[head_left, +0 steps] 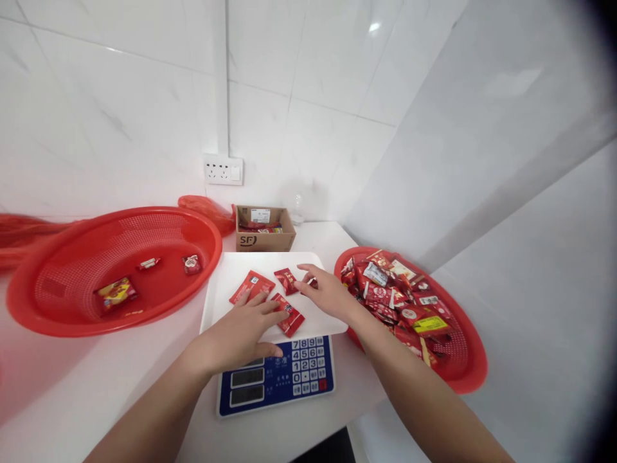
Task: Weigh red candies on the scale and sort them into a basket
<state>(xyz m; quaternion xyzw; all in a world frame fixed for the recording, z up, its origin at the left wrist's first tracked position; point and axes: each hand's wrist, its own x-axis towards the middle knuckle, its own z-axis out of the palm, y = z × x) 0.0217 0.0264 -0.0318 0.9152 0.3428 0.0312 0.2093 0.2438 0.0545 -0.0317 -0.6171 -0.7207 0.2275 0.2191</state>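
Note:
My left hand (241, 331) lies palm down at the front of the white scale tray (219, 283), its fingers spread. The fingertips rest on or just over two red packets: a flat one (254, 283) behind them and another (289, 318) to their right. Beside these lies a smaller dark red wrapped snack (286, 281). Above the tray's right side is my right hand (328, 294), thumb and index finger apart. A bit of dark red wrapper (313, 283) shows in that gap; whether the fingers touch it is unclear.
The scale's blue keypad panel (277, 379) faces me. On the right, a red basket (475, 379) is heaped with wrapped snacks. A red basket (36, 321) on the left contains several packets. Behind the tray are a cardboard box (270, 242) and a red plastic bag (209, 212).

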